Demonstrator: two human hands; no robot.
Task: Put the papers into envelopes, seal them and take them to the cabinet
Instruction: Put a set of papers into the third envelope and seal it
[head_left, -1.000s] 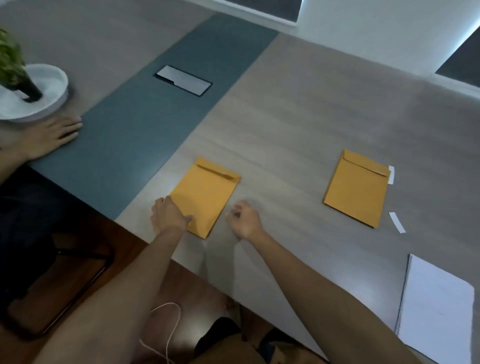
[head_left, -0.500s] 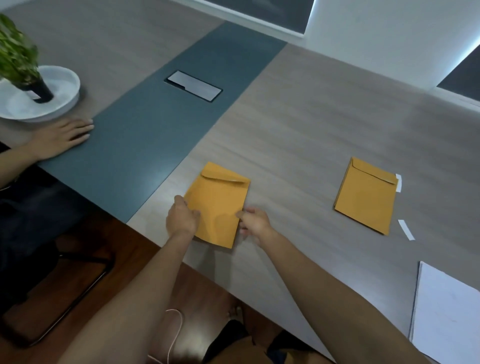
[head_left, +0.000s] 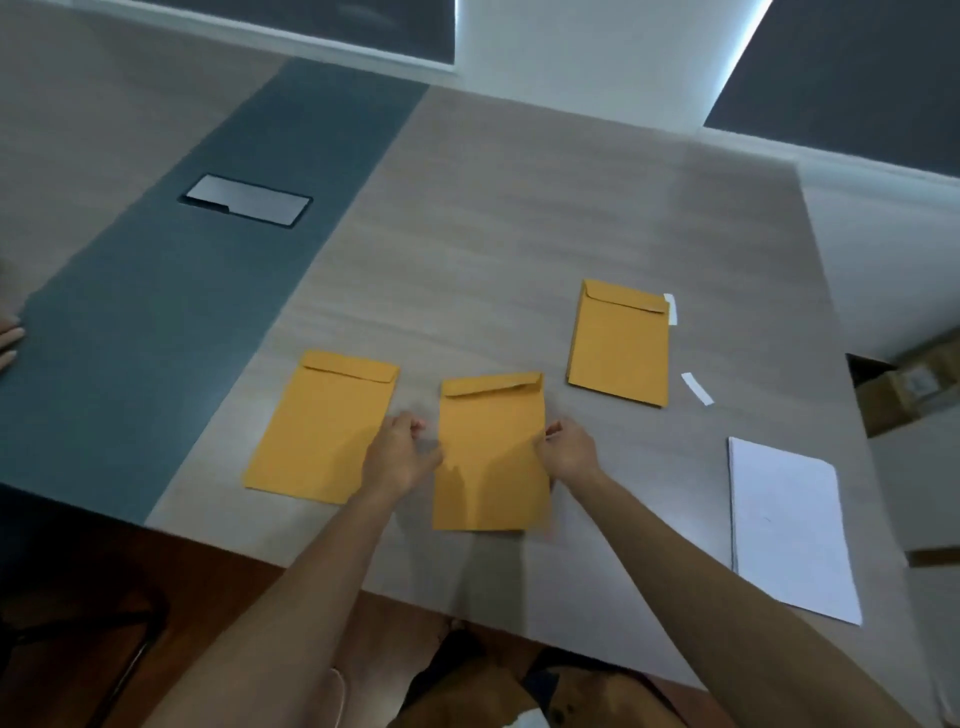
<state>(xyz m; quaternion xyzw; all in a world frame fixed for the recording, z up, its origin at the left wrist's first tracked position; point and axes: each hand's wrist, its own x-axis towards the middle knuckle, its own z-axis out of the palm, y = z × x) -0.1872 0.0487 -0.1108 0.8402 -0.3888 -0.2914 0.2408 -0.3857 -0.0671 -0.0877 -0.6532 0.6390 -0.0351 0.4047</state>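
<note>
Both hands, left hand (head_left: 400, 457) and right hand (head_left: 569, 449), pinch the middle envelope (head_left: 491, 457) by its side edges (likely squaring it); two other envelopes flank it.

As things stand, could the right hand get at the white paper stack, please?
Probably yes: the table between the right hand and the paper stack looks bare, though that hand grips the middle envelope.

Both hands (head_left: 485, 454) grip the middle envelope (head_left: 491, 467) by its edges.
</note>
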